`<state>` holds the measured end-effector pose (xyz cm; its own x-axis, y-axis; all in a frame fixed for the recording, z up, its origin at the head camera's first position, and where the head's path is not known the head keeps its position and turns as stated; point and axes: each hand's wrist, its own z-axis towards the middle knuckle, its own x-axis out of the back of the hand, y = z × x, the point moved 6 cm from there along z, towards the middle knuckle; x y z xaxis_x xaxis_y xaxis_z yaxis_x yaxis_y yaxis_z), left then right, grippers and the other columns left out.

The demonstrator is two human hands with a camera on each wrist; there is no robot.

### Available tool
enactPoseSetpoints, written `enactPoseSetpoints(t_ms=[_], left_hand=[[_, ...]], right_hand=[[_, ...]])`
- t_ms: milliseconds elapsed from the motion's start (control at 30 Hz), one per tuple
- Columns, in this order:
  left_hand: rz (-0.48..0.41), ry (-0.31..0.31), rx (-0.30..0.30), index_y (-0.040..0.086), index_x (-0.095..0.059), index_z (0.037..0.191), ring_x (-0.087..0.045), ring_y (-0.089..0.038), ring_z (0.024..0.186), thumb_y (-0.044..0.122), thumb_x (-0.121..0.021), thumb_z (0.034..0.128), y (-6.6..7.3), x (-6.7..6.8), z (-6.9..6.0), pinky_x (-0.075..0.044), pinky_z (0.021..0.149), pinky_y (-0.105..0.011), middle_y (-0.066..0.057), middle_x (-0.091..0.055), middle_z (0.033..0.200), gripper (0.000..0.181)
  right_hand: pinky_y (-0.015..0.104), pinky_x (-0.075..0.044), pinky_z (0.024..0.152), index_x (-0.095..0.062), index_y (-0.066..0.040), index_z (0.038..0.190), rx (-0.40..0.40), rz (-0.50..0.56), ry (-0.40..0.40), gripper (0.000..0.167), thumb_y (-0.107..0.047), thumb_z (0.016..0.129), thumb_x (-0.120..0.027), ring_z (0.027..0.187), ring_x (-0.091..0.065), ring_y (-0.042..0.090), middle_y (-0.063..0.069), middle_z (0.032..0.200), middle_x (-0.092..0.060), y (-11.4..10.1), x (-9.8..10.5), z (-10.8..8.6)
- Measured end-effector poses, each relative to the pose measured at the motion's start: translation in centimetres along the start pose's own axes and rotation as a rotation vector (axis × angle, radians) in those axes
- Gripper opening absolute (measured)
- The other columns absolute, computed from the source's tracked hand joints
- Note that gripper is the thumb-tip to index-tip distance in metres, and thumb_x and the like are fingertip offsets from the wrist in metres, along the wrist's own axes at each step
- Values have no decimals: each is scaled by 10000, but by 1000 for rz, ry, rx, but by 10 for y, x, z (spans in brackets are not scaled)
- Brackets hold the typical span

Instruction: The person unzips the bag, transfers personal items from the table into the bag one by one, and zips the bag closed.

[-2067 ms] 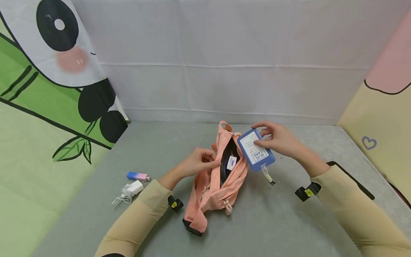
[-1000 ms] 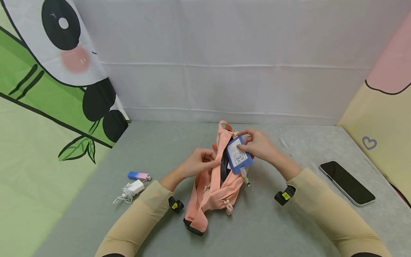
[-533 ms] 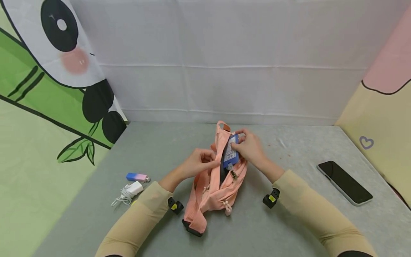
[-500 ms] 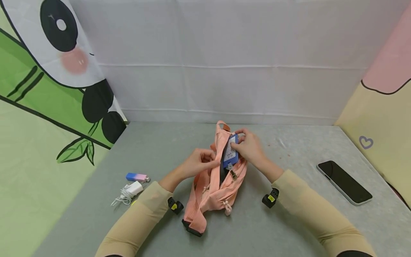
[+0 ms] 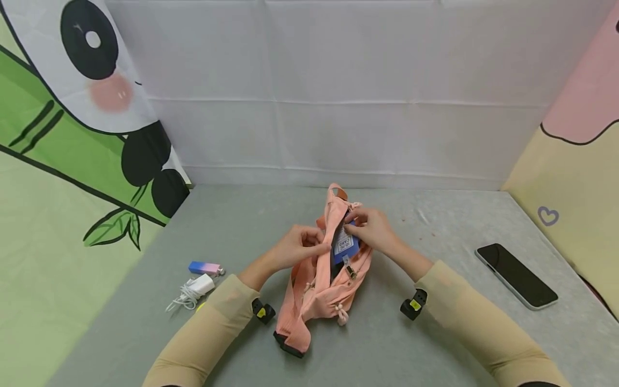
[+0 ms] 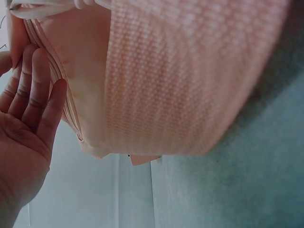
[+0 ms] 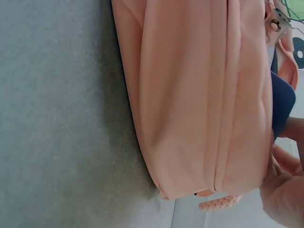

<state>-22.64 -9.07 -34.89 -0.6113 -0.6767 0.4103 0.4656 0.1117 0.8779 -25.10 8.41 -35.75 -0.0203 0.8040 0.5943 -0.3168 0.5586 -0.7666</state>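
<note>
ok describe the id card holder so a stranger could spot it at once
On the grey table, find the peach bag. In the bag's open mouth, the right hand pinches the card holder; it alone shows a white panel, printed ID/IC CARD, inside a blue frame.

A pale grey, horizontally creased backdrop [image 5: 314, 91] filled the top of the frame. A green and white cartoon-printed sheet [image 5: 72, 166] covered the left side; pink and yellow panelling [image 5: 580, 172] rose at upper right. Grey tabletop [image 5: 387, 349] stretched across the lower centre.
</note>
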Motion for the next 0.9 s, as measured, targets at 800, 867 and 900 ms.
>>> enactPoseSetpoints(t_ms=[800, 867, 900], left_hand=[[16, 43, 36, -5, -592, 758, -439, -534, 618, 5, -600, 949, -6, -1, 22, -382, 561, -246, -96, -550, 626, 191], [23, 46, 41, -1, -592, 760, -442, -523, 616, 15, -600, 953, -7, 0, 24, -383, 561, -250, -97, -549, 627, 194], [27, 46, 45, 5, -590, 760, -444, -515, 616, 22, -600, 955, -8, 0, 24, -384, 562, -251, -93, -548, 629, 196]], right_hand=[[306, -549, 664, -629, 36, 1238, -98, 224, -208, 345, -89, 917, -661, 782, -657, 175, 180, 1071, -629, 29, 16, 15], [319, -556, 678, -669, 34, 1166, -103, 236, -208, 289, -103, 911, -684, 744, -663, 171, 137, 1006, -653, 32, 17, 17], [321, -558, 681, -681, 31, 1144, -106, 238, -204, 275, -109, 907, -694, 738, -666, 165, 124, 990, -665, 33, 18, 19]])
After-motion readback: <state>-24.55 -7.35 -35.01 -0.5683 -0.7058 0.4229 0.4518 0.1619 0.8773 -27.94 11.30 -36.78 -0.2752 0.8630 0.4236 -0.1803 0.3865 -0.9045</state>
